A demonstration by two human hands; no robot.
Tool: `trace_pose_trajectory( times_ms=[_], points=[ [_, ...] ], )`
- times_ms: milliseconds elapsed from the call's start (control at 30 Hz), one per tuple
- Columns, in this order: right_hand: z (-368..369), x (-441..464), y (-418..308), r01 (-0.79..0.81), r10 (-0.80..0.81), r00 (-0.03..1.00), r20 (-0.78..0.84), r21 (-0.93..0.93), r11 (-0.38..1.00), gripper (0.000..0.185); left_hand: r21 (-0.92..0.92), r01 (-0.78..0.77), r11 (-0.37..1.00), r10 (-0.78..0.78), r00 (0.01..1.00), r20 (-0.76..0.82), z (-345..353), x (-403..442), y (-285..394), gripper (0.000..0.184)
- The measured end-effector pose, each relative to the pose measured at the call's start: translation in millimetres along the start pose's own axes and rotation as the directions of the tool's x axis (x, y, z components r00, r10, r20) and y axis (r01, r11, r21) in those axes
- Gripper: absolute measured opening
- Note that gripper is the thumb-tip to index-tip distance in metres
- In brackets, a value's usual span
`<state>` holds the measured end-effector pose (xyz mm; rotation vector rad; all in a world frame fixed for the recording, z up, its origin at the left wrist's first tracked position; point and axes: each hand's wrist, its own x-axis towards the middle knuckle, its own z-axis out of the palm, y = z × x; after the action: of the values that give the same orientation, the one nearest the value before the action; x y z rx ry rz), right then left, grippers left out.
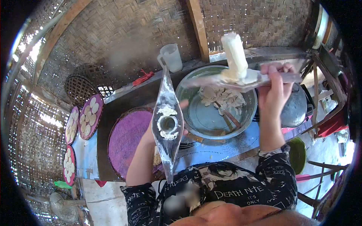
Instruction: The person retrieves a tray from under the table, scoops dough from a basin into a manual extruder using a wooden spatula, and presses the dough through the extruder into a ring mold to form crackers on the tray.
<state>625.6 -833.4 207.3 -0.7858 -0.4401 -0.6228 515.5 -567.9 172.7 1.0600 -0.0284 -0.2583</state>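
My left hand (149,135) is wrapped round the pointed wooden body of a dough press (166,147), mostly hidden behind it. The body stands upright to my view, its round hole ringed with smeared white dough. Over the basin, my right hand (277,84) grips one end of the press's plunger (235,54), a dough-coated cylinder on a wooden crosspiece blurred by motion. The two parts are apart. Below the plunger, a large basin (200,116) contains a crumbly mass of pale dough (224,98) and a wooden stick (230,116).
A round purple-covered tray (126,141) lies left of the basin. Farther left, a pink tray (98,107) carries several pale discs, with similar trays beside it. A plastic jug (171,58) and red bag (142,78) are near the woven wall. A covered pot (296,109) stands right.
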Motion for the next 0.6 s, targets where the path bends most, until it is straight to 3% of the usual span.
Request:
trace_pose_trajectory(
  times_ms=[33,67,100,133,167,200,233,267,300,333,367,433,500,600],
  points=[
    [5.4,-11.4,7.2,-0.05,0.051,0.999,-0.006,0.09,0.995,0.028,0.024,-0.252,0.967,0.252,0.968,0.006,-0.8,11.6,-8.9,0.037],
    [8.0,-20.1,18.3,-0.11,0.109,0.994,0.017,0.045,0.993,0.028,0.047,-0.487,0.872,0.487,0.873,0.011,-1.5,23.2,-17.9,0.035],
    [14.8,-34.1,35.3,-0.135,0.123,0.989,0.082,0.166,0.977,0.025,-0.001,-0.623,0.782,0.623,0.782,-0.02,12.5,29.1,-10.7,0.03],
    [23.4,-46.3,31.7,-0.358,0.307,0.926,0.221,0.251,0.899,0.019,-0.04,-0.743,0.669,0.741,0.67,-0.051,26.5,35.0,-3.6,0.025],
    [21.5,-54.1,41.5,-0.508,0.427,0.848,0.314,0.255,0.823,0.035,-0.042,-0.814,0.58,0.814,0.577,0.069,11.9,33.5,1.2,0.021],
    [21.9,-50.6,44.4,-0.402,0.317,0.846,0.429,0.12,0.908,0.044,0.025,-0.788,0.615,0.787,0.611,-0.089,-4.5,27.4,5.4,0.031],
    [21.8,-44.5,45.4,-0.262,0.221,0.812,0.541,-0.001,0.965,0.055,-0.033,-0.815,0.578,0.803,0.576,-0.152,-6.4,12.6,7.4,0.029],
    [20.7,-32.7,35.2,-0.229,0.182,0.839,0.513,0.029,0.973,0.064,-0.125,-0.809,0.574,0.793,0.588,-0.159,-15.7,-0.1,13.5,0.029],
    [19.5,-17.7,19.6,-0.193,0.144,0.867,0.477,0.055,0.98,0.073,-0.082,-0.836,0.542,0.815,0.547,-0.192,-23.1,-11.8,17.9,0.03],
    [16.1,-5.7,6.8,-0.168,0.103,0.891,0.442,0.111,0.979,0.073,-0.324,-0.764,0.558,0.791,0.608,-0.071,-44.7,-24.2,20.1,0.029],
    [18.0,-0.9,2.5,-0.159,0.061,0.892,0.447,0.185,0.97,0.073,-0.354,-0.756,0.551,0.786,0.612,-0.083,-52.0,-34.6,21.6,0.028],
    [34.3,-6.2,9.8,-0.192,0.006,0.863,0.505,0.318,0.928,0.073,-0.119,-0.796,0.593,0.785,0.605,-0.136,-54.7,-47.1,22.2,0.028],
    [49.4,-14.1,31.9,-0.249,0.013,0.836,0.549,0.358,0.9,0.073,-0.194,-0.815,0.545,0.78,0.578,-0.24,-74.0,-62.0,15.5,0.028],
    [54.4,-15.7,41.1,-0.29,0.023,0.818,0.575,0.378,0.879,0.072,-0.366,-0.768,0.526,0.741,0.625,-0.247,-71.2,-66.0,12.4,0.028]
  ],
)
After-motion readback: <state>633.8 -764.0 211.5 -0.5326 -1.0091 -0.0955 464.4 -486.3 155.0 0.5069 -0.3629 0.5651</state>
